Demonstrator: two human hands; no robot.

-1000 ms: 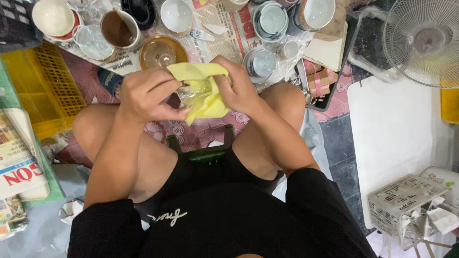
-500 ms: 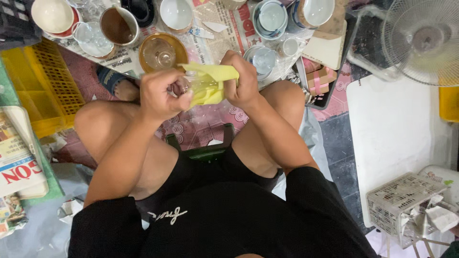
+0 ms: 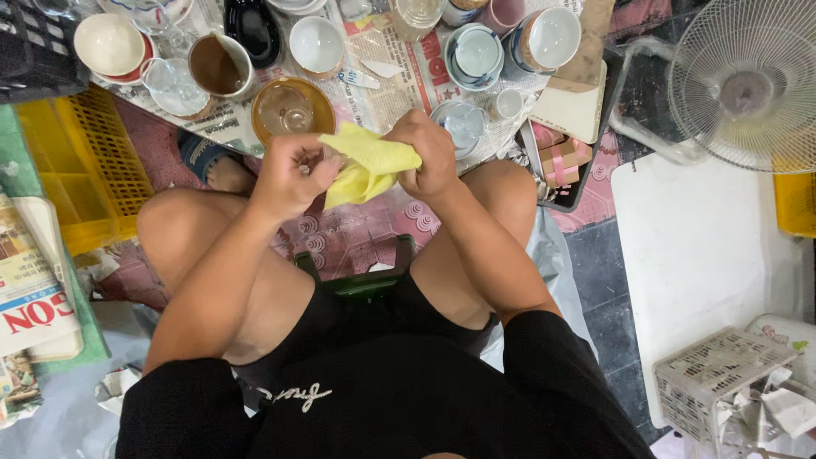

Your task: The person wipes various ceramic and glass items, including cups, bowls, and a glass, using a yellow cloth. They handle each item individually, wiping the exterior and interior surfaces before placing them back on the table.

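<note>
1. Both hands have dropped slightly toward the knees since half a second ago, and the yellow cloth (image 3: 367, 166) now bunches between them rather than wrapping flat over the top.
2. The left hand (image 3: 289, 174) is curled shut around the cloth's left side; whether something small sits inside the folds, I cannot tell.
3. The right hand (image 3: 429, 153) is closed in a fist on the cloth's right end, knuckles up.
4. The cloth hangs above the gap between the bare knees, just in front of the amber glass bowl (image 3: 291, 108) and the small clear glass (image 3: 461, 123).
5. Beyond the hands, crockery crowds the newspaper (image 3: 399, 72): a brown-lined cup (image 3: 218, 66), a white bowl (image 3: 315, 44), a blue-rimmed bowl (image 3: 476, 53).
6. A yellow crate (image 3: 64, 161) stands close to the left knee; a white board (image 3: 697, 255) and a fan (image 3: 748, 81) lie to the right.
7. Free room is mostly the patterned floor (image 3: 357, 234) between the thighs, ahead of the green stool edge (image 3: 365, 276).
</note>
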